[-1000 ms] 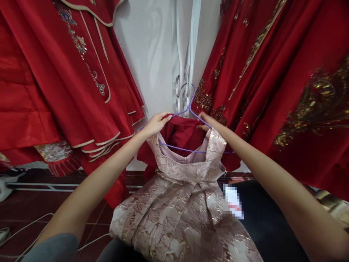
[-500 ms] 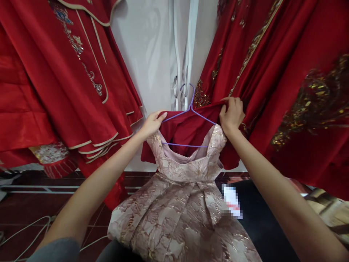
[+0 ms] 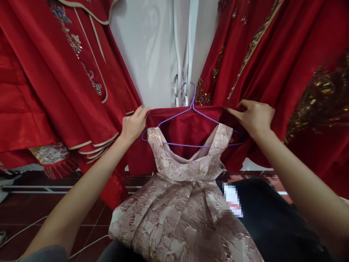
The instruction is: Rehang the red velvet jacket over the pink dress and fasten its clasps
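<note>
A pink and gold floral dress (image 3: 188, 171) hangs on a purple hanger (image 3: 193, 103), its skirt spread toward me. Behind the hanger, a dark red cloth (image 3: 180, 127) is stretched sideways with its top edge nearly level. My left hand (image 3: 134, 123) pinches that cloth's upper left corner, fingers closed. At the upper right, my right hand (image 3: 256, 114) is closed on the same cloth, thumb pointing inward along the edge. The hanger's hook and both ends show; the cloth's lower part is hidden behind the dress.
Long red embroidered garments (image 3: 89, 72) hang at the left, and red gowns with gold sequins (image 3: 321, 87) hang at the right. White cabinet doors (image 3: 152, 47) stand behind. A white cable (image 3: 89, 245) runs over the dark tiled floor (image 3: 89, 214).
My hands have moved apart, left hand leftward and right hand rightward, drawing the red cloth wider and tauter. Both hanger ends now show beyond the dress's shoulders.
</note>
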Motion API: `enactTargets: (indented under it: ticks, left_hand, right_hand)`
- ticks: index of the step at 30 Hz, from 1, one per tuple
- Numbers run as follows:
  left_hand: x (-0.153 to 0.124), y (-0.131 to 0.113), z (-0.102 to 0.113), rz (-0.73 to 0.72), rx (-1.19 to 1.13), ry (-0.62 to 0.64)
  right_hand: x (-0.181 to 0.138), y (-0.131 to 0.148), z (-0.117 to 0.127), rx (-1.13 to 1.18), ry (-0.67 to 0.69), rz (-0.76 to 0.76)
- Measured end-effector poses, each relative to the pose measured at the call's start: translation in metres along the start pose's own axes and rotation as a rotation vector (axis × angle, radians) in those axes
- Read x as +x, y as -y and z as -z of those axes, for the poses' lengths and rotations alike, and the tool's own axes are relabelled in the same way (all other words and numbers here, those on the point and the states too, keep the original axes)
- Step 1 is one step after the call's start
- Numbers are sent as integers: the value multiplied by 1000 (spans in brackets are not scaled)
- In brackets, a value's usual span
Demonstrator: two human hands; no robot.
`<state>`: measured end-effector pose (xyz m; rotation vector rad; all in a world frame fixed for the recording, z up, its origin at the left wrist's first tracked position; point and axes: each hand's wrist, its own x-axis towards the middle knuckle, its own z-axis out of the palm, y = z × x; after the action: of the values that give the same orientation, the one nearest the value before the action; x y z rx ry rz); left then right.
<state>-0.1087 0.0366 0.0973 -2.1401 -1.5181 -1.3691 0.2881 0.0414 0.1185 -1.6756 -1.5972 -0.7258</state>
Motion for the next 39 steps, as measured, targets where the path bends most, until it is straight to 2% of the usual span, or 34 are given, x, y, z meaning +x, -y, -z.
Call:
enactTargets:
  ticks: [2,4,7,10,14,16,20,22,26,28,30,32,34,36,39]
  left_hand:
    - [-9,10,-2,-16,103,53]
    - [-18,16,-5,-53,183,100]
    - [-31,14,-10,-97,364,197]
    - [-41,2,-12,-97,519,302]
    - [-42,-11,-12,-86,553,348]
    - [-42,-12,-14,-73,512,338]
    - [-49,-12,-25,57,382,214]
    - [-54,-16,-33,148,301,134]
    - [-57,-39,-47,258,102,21]
    - [-57,-57,-50,259,-56,26]
    - [-58,-77,-52,227,-244,84]
    - [-62,-94,-58,182,-387,144]
    - [-68,-103,-67,147,-450,193]
    - [-74,-103,-78,160,-477,221]
    - [-83,-95,-92,224,-588,232]
  right_hand:
    - [-6,-3,22,-62,44,-24]
    - [-15,-5,37,-97,194,-13]
    - [-34,-8,44,-150,407,35]
    - [-52,-15,38,-179,540,82]
    - [-60,-34,27,-98,500,166]
    - [-60,-44,23,-7,491,204]
    - [-65,-47,9,321,639,181]
    - [-73,-35,-4,487,672,119]
    - [-86,15,-25,860,598,27]
    - [-93,44,-22,1054,591,55]
    - [-103,69,-12,1237,709,141]
    - [-115,89,-2,1238,774,222]
    - [-127,101,3,1177,763,241]
    - [-138,108,1,1173,717,169]
    - [-150,110,-11,1312,616,29]
